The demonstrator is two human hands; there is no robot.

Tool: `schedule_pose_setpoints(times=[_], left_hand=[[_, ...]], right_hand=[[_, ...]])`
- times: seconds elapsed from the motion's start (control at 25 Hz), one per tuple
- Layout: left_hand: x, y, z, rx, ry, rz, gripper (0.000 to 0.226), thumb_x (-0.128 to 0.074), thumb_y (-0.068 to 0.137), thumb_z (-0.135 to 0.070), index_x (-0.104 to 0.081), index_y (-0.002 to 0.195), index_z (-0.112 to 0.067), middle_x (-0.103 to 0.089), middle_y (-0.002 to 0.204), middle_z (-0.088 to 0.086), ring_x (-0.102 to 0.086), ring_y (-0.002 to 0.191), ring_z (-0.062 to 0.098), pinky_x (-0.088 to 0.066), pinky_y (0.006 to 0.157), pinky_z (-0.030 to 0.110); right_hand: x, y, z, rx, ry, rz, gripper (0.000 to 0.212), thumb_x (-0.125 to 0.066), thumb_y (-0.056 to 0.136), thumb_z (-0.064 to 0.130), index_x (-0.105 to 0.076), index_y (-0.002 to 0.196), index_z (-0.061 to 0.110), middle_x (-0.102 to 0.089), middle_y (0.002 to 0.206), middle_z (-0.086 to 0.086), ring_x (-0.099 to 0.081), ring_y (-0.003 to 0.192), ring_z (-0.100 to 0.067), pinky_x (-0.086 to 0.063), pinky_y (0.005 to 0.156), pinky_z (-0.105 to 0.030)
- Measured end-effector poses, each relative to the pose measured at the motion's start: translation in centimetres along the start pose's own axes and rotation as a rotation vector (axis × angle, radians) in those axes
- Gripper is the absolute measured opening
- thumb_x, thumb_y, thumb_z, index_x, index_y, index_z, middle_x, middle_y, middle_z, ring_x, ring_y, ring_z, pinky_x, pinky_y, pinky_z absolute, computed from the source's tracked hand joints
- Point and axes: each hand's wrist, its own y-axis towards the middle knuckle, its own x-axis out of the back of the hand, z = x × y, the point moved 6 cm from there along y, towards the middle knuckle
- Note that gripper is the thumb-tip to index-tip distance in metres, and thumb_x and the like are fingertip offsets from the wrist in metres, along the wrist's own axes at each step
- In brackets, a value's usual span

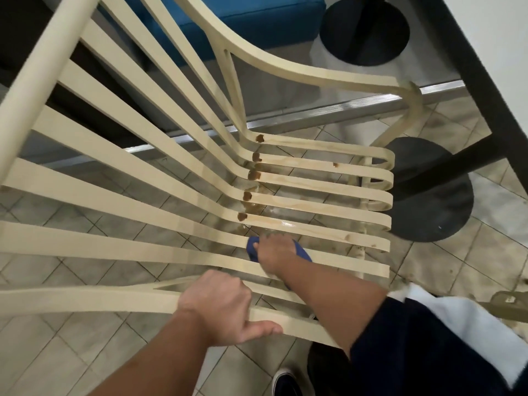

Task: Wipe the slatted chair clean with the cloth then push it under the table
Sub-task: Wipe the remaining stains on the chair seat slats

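While the left hand (217,305) was clasped round the near armrest (85,300) of the slatted chair (114,242), thumb hooked beneath it, the person's shoe (285,378) stood on the tiled floor (71,352) just below, and a sudden lean on that one arm could have tipped or skidded the chair. Just beyond, the right hand (274,251) pressed the blue cloth (252,248) down on a near seat slat, fingers curled over it. Most of the cloth lay under the palm, so how it was folded could not be made out, and a loose corner might have dropped through a gap. Farther in, brown blobs (253,175) sat in a row at the bend where seat met back (with one smaller spot toward the front edge). A careless sweep would likely have smeared them along the slats or pushed them through onto the tiles. A wet sheen showed there too, though whether it lay on the slats or on the floor beneath was hard to tell, and wet tile would have been slippery. The chair's legs were almost wholly hidden. Beyond stood the round black table base (434,212) and, cut off at the frame's edge, the table (508,38). On the push, a leg might have struck that base or an armrest caught the tabletop.
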Motion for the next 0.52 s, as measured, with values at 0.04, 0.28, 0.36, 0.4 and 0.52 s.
schedule_pose_setpoints(times=[0.04, 0.28, 0.36, 0.4, 0.52], left_hand=[[-0.1, 0.0, 0.1, 0.008, 0.009, -0.012, 0.098, -0.012, 0.081, -0.096, -0.06, 0.068, -0.012, -0.05, 0.058, 0.002, -0.038, 0.05, 0.017, -0.035, 0.064, 0.037], [0.1, -0.1, 0.0, 0.026, 0.066, -0.052, 0.096, -0.011, 0.079, -0.098, -0.059, 0.067, -0.015, -0.053, 0.061, 0.002, -0.04, 0.051, 0.016, -0.032, 0.059, 0.037], [0.2, -0.2, 0.1, 0.038, 0.078, -0.056, 0.1, -0.011, 0.077, -0.099, -0.061, 0.07, -0.014, -0.056, 0.062, 0.002, -0.044, 0.053, 0.017, -0.035, 0.059, 0.036], [0.2, -0.3, 0.2, 0.046, 0.078, -0.057, 0.101, -0.011, 0.077, -0.099, -0.062, 0.071, -0.013, -0.057, 0.063, 0.002, -0.045, 0.054, 0.017, -0.037, 0.06, 0.036], [0.2, -0.4, 0.2, 0.056, 0.07, -0.065, 0.105, -0.008, 0.074, -0.101, -0.064, 0.071, -0.011, -0.058, 0.063, 0.002, -0.049, 0.055, 0.018, -0.047, 0.065, 0.037]], right_hand=[[0.0, 0.9, 1.4, 0.003, 0.038, -0.002, 0.039, -0.031, 0.111, 0.033, -0.052, 0.136, 0.012, -0.055, 0.134, -0.011, -0.052, 0.124, -0.03, -0.041, 0.103, -0.042], [-0.1, 0.9, -0.1, 0.053, 0.18, -0.01, 0.039, -0.034, 0.109, 0.041, -0.053, 0.131, 0.016, -0.059, 0.133, -0.01, -0.056, 0.119, -0.031, -0.043, 0.095, -0.042], [-0.7, -0.6, -3.9, 0.013, 0.255, 0.047, 0.039, -0.034, 0.109, 0.045, -0.056, 0.125, 0.017, -0.062, 0.129, -0.009, -0.058, 0.115, -0.031, -0.044, 0.093, -0.041], [-1.1, -1.5, -6.1, -0.001, 0.28, 0.075, 0.037, -0.035, 0.109, 0.046, -0.056, 0.121, 0.018, -0.062, 0.128, -0.008, -0.057, 0.112, -0.03, -0.043, 0.091, -0.04], [-2.8, -4.8, -13.6, -0.05, 0.27, 0.122, 0.029, -0.037, 0.108, 0.046, -0.053, 0.106, 0.022, -0.064, 0.123, -0.01, -0.056, 0.101, -0.026, -0.041, 0.086, -0.037]])
